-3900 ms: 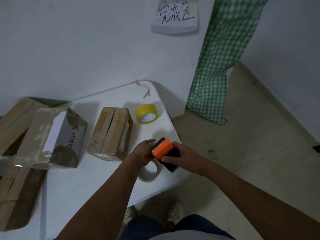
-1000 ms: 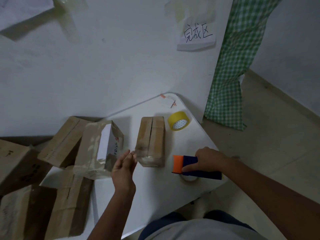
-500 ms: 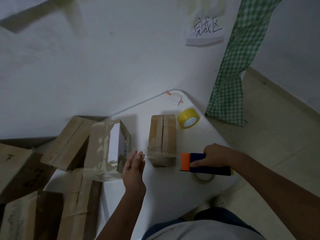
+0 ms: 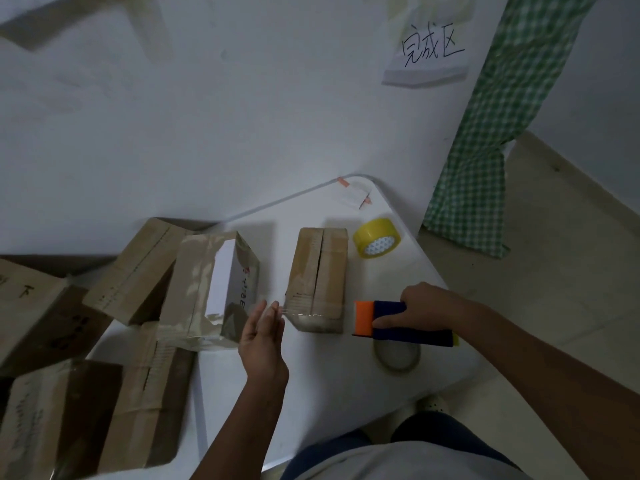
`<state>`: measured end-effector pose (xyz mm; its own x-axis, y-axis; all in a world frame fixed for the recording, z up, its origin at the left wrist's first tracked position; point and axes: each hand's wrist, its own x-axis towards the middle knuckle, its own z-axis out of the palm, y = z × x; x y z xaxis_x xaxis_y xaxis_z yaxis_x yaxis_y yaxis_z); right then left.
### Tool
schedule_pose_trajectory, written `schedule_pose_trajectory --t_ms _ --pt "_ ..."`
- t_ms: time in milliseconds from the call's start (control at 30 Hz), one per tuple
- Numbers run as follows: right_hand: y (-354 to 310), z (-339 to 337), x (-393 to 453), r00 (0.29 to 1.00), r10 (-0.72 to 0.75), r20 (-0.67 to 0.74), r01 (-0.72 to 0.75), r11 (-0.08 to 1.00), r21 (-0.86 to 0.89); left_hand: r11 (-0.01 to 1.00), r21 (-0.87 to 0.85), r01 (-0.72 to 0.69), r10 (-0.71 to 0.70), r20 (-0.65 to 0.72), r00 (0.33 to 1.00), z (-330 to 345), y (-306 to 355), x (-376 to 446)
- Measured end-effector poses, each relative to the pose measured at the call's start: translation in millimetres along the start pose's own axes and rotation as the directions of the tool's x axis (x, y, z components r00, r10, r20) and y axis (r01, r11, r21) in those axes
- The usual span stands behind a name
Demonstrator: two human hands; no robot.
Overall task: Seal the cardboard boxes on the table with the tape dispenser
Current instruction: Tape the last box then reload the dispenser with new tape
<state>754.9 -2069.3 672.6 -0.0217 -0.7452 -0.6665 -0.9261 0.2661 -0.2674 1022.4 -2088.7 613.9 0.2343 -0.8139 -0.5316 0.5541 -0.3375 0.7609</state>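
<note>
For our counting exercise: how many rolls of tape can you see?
2: a yellow tape roll beside the small cardboard box, far right of the table, and a clear roll under the tape dispenser.

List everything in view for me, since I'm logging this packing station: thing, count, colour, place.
cardboard box: one, brown, table centre, top seam open, clear tape on its near end
taped boxes: about five, brown, piled at the table's left
tape dispenser: one, orange and dark blue, right of the centre box
yellow tape roll: one, far right of the table
pale tape roll: one, under the dispenser
table: one, white
paper sign: one, white, on the wall
checked cloth: one, green and white, hanging at right
left hand: fingers straight, beside the centre box's near corner
right hand: grips the dispenser
</note>
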Motion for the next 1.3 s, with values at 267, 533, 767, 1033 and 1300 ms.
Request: schedule_pose_trajectory --t_ms 267,533,767,1033,1300 --pt "-3.0 -2.3 10.7 0.999 -0.003 0.040 0.004 1.000 -0.009 1.000 0.014 -0.003 0.004 -0.096 0.995 6.4 -5.1 4.6" --pt "-1.2 6.7 19.8 1.000 0.000 0.029 0.000 1.000 0.004 0.962 0.264 0.063 -0.007 -0.210 0.978 12.8 -13.5 3.5" --pt "-4.8 10.4 22.1 1.000 0.005 0.013 -0.005 1.000 0.003 0.907 0.420 0.033 0.022 -0.126 0.992 4.7 -12.7 8.1" --pt "-7.8 15.9 28.4 1.000 0.014 -0.013 -0.014 1.000 -0.002 0.722 0.692 0.010 -0.046 0.034 0.998 -6.1 9.2 24.9" --pt "-12.1 17.0 33.2 1.000 -0.001 -0.026 0.001 1.000 -0.003 -0.209 0.899 -0.386 0.184 0.424 0.887 -4.7 42.0 40.3"
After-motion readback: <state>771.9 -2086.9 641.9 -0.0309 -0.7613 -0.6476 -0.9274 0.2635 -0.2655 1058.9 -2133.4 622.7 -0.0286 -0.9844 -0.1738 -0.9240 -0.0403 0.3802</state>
